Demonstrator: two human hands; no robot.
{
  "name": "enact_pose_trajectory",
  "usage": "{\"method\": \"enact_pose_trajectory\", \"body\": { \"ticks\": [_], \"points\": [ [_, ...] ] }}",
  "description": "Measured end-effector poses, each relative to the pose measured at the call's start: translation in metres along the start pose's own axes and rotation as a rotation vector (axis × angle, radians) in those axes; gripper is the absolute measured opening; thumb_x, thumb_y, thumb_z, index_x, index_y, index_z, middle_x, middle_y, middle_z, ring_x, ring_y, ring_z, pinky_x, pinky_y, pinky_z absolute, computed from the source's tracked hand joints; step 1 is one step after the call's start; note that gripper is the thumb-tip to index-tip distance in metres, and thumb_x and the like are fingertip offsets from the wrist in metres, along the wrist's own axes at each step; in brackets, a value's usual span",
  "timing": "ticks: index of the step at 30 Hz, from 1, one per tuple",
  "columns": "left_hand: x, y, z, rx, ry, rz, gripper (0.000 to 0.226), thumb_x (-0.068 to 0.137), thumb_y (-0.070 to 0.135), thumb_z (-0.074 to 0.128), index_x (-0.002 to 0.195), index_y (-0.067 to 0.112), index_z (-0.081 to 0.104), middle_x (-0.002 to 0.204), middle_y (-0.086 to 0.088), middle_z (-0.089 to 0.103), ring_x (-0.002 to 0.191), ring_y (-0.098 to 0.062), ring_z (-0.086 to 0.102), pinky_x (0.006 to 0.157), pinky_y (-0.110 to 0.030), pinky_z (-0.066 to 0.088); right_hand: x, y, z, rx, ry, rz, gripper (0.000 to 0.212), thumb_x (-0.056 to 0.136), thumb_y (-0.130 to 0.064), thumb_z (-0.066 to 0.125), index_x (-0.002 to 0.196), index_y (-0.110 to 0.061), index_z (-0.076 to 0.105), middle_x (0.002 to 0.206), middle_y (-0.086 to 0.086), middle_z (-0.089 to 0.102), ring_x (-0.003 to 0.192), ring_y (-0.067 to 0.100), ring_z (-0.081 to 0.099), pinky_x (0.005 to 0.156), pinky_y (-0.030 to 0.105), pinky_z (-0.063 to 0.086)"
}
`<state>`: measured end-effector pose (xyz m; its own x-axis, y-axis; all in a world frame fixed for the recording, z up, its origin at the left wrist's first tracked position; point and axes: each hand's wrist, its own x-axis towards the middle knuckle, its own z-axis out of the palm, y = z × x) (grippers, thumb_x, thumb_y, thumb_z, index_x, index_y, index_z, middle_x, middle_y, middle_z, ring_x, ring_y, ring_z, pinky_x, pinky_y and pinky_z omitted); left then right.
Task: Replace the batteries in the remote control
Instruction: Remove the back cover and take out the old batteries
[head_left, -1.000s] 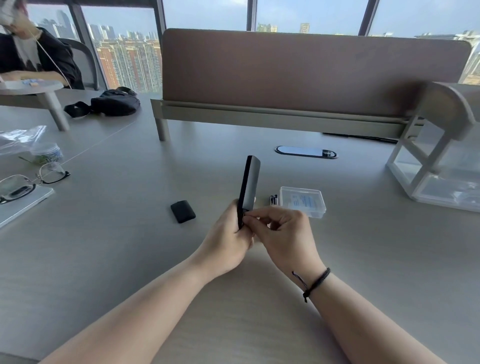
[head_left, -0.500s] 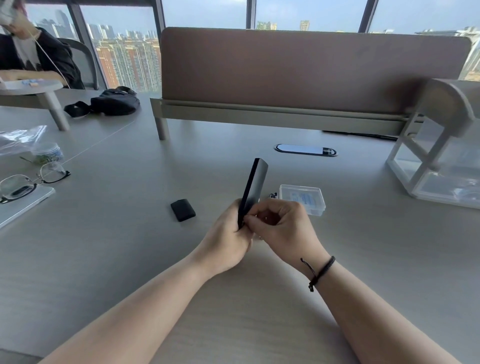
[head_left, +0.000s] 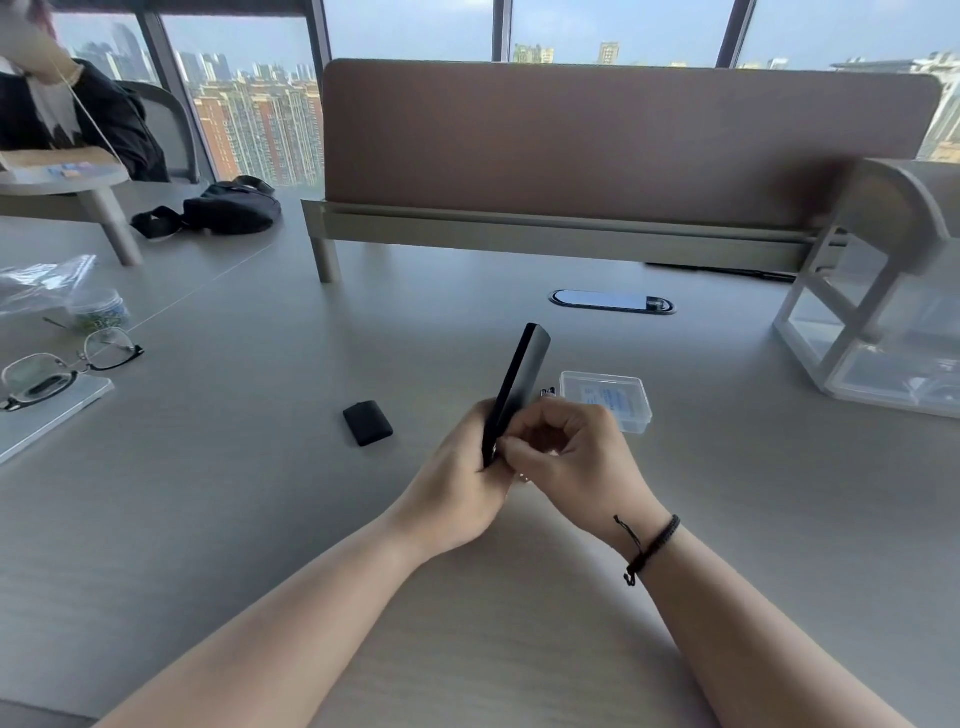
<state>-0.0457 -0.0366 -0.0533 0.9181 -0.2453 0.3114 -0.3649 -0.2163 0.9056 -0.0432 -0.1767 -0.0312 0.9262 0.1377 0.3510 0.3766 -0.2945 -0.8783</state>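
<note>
My left hand (head_left: 457, 483) grips the lower end of a slim black remote control (head_left: 517, 379), which stands tilted up and to the right above the desk. My right hand (head_left: 576, 457) is curled against the remote's lower right side, fingertips pinched at its edge; what they pinch is hidden. The small black battery cover (head_left: 368, 422) lies on the desk to the left of my hands. Behind my right hand sits a clear plastic box (head_left: 608, 399), with loose batteries (head_left: 548, 392) just visible beside it.
Eyeglasses (head_left: 57, 366) rest on a white pad at the left edge, near a plastic bag and small jar (head_left: 101, 309). A clear acrylic rack (head_left: 883, 332) stands at right. A brown divider (head_left: 597, 140) closes the back; a person sits far left.
The remote has tilted further to the right. My right hand has curled tighter against its lower end, and both hands have shifted slightly right.
</note>
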Motion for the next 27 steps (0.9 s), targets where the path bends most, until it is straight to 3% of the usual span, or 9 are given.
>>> {"method": "enact_pose_trajectory", "body": {
  "ticks": [2, 4, 9, 13, 18, 23, 27],
  "points": [
    [0.000, 0.002, 0.000, 0.001, 0.020, 0.013, 0.032, 0.089, -0.003, 0.053, 0.117, 0.011, 0.056, 0.087, 0.017, 0.068, 0.082, 0.005, 0.064, 0.073, -0.011, 0.044, -0.001, 0.000, 0.002, -0.020, 0.040, -0.016, 0.012, 0.072, -0.009, 0.071, 0.065, -0.018, 0.069, 0.068, 0.003, 0.070, 0.066, 0.030, 0.065, 0.063, 0.044, 0.055],
    [0.002, 0.002, 0.000, -0.007, 0.052, 0.000, 0.028, 0.086, 0.002, 0.054, 0.112, 0.012, 0.058, 0.089, 0.011, 0.068, 0.084, 0.001, 0.065, 0.074, -0.015, 0.046, -0.003, 0.001, 0.008, 0.000, 0.098, 0.002, 0.015, 0.075, -0.007, 0.075, 0.066, -0.019, 0.072, 0.067, 0.000, 0.072, 0.066, 0.029, 0.066, 0.062, 0.041, 0.054],
    [0.007, -0.005, 0.001, -0.048, 0.078, -0.068, 0.025, 0.087, -0.002, 0.048, 0.100, 0.018, 0.056, 0.064, 0.021, 0.061, 0.054, 0.005, 0.053, 0.050, -0.014, 0.038, -0.003, -0.001, 0.017, 0.066, 0.135, 0.058, 0.012, 0.077, -0.009, 0.078, 0.070, -0.017, 0.074, 0.068, -0.001, 0.074, 0.066, 0.031, 0.066, 0.062, 0.040, 0.054],
    [0.006, -0.005, 0.001, -0.053, 0.043, -0.064, 0.027, 0.091, -0.006, 0.049, 0.096, 0.020, 0.053, 0.060, 0.023, 0.058, 0.051, 0.003, 0.051, 0.050, -0.016, 0.039, -0.001, -0.002, 0.008, 0.079, 0.033, 0.073, 0.016, 0.079, -0.007, 0.077, 0.067, -0.017, 0.073, 0.058, -0.009, 0.068, 0.055, 0.008, 0.059, 0.057, 0.032, 0.050],
    [0.005, -0.006, 0.002, -0.024, 0.037, -0.057, 0.027, 0.093, -0.003, 0.052, 0.092, 0.024, 0.052, 0.062, 0.021, 0.057, 0.053, 0.001, 0.051, 0.053, -0.020, 0.039, 0.000, -0.004, 0.002, 0.070, -0.034, 0.082, 0.017, 0.081, -0.004, 0.075, 0.067, -0.013, 0.072, 0.058, -0.008, 0.069, 0.055, 0.005, 0.061, 0.059, 0.028, 0.051],
    [0.003, -0.003, 0.000, 0.035, 0.083, -0.026, 0.027, 0.082, 0.007, 0.056, 0.107, 0.018, 0.055, 0.074, 0.015, 0.056, 0.067, -0.003, 0.052, 0.064, -0.018, 0.043, -0.004, -0.004, 0.003, -0.003, 0.021, 0.096, 0.018, 0.074, -0.010, 0.078, 0.061, -0.019, 0.070, 0.063, 0.007, 0.072, 0.057, 0.012, 0.060, 0.054, 0.037, 0.051],
    [0.005, -0.002, -0.001, 0.053, 0.103, -0.031, 0.035, 0.080, 0.008, 0.062, 0.113, 0.016, 0.054, 0.082, 0.003, 0.061, 0.071, -0.004, 0.058, 0.069, -0.019, 0.048, -0.005, -0.010, 0.007, 0.066, 0.083, 0.125, 0.023, 0.072, -0.002, 0.080, 0.062, -0.019, 0.067, 0.059, 0.004, 0.069, 0.054, 0.011, 0.059, 0.053, 0.026, 0.048]
  ]
}}
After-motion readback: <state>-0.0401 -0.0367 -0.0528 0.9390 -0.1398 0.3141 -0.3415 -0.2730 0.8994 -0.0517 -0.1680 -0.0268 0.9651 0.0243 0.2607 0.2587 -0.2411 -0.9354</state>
